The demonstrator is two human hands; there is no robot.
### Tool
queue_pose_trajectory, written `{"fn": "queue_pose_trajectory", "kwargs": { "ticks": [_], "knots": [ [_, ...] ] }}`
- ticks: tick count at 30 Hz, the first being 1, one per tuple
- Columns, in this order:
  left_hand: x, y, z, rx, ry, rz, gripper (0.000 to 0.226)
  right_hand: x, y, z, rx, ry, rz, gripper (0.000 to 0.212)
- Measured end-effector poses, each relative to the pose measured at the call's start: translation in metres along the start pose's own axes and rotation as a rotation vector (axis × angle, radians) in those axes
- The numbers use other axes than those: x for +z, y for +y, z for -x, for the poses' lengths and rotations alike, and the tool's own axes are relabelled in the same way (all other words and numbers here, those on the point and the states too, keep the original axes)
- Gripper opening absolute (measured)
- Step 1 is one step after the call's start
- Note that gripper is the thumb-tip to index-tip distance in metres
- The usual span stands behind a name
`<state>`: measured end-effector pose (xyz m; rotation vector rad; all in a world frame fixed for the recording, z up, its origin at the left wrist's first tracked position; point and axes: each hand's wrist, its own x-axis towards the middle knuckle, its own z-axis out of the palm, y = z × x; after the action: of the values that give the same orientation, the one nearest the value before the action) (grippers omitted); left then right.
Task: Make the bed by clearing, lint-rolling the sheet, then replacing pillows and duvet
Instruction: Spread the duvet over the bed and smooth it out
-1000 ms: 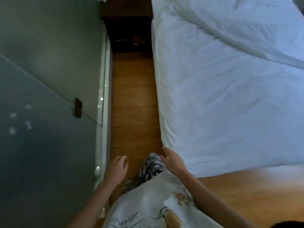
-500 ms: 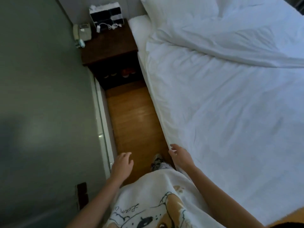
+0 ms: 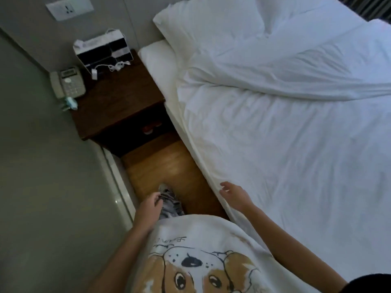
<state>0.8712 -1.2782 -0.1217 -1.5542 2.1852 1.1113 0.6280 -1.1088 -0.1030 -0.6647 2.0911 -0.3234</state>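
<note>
In the head view, a person in a white T-shirt printed with a cartoon dog face (image 3: pixel 203 263) stands in a narrow strip of orange-brown wooden floor (image 3: pixel 160 166) between a grey wall on the left and a bed on the right.

The left hand (image 3: pixel 149 208) hangs low near the person's patterned grey-and-white trouser leg (image 3: pixel 169 205), its fingers loosely curled and holding nothing.

The right hand (image 3: pixel 233 194) reaches out to the near left edge of the bed, fingers spread and relaxed, empty, right at the hanging side of the rumpled white duvet (image 3: pixel 285 155); whether it touches the cloth cannot be told. That duvet covers most of the mattress, with a thick fold running across the far part.

At the far end of the bed a plump white pillow (image 3: pixel 211 24) lies against the wall, and a bare corner of the white fitted sheet (image 3: pixel 159 60) shows just left of the duvet's far edge.

Left of the bed's far end stands a dark brown wooden nightstand (image 3: pixel 118 104). On it sit a grey desk telephone (image 3: pixel 68 82) at the left, a black-and-white box organiser (image 3: pixel 103 52) at the far side, and a coiled white charging cable (image 3: pixel 114 66) just in front of the organiser. A white wall socket plate (image 3: pixel 69 7) is fixed on the wall above.
</note>
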Motion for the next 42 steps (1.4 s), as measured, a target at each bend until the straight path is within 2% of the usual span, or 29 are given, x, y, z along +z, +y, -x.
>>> {"fn": "queue_pose_trajectory", "kwargs": {
  "ticks": [8,14,21,27,31,35,38,40,42],
  "knots": [
    [-0.134,0.061,-0.166,0.253,-0.208,-0.210,0.036,-0.038,-0.099,-0.080,0.201,0.184,-0.249,0.037],
    [-0.191,0.119,-0.277,0.269,-0.248,-0.251,0.035,-0.073,-0.140,-0.150,0.295,0.264,-0.412,0.035],
    [-0.213,0.202,-0.364,0.254,-0.204,-0.148,0.032,-0.138,-0.175,-0.254,0.251,0.254,-0.525,0.039],
    [-0.211,0.285,-0.466,0.395,-0.265,-0.300,0.035,-0.192,-0.190,-0.330,0.252,0.333,-0.542,0.043],
    [-0.189,0.347,-0.562,0.478,-0.238,-0.354,0.040,-0.209,-0.182,-0.391,0.303,0.389,-0.534,0.042],
    [-0.150,0.391,-0.666,0.391,-0.170,-0.376,0.049,-0.208,-0.173,-0.466,0.367,0.467,-0.544,0.041],
    [-0.123,0.407,-0.734,0.285,-0.114,-0.328,0.063,-0.203,-0.172,-0.523,0.367,0.516,-0.552,0.040],
    [-0.105,0.410,-0.769,0.221,-0.138,-0.288,0.081,-0.199,-0.175,-0.556,0.355,0.553,-0.557,0.039],
    [-0.087,0.406,-0.790,0.191,-0.236,-0.133,0.090,-0.192,-0.179,-0.580,0.342,0.609,-0.561,0.037]
  ]
}}
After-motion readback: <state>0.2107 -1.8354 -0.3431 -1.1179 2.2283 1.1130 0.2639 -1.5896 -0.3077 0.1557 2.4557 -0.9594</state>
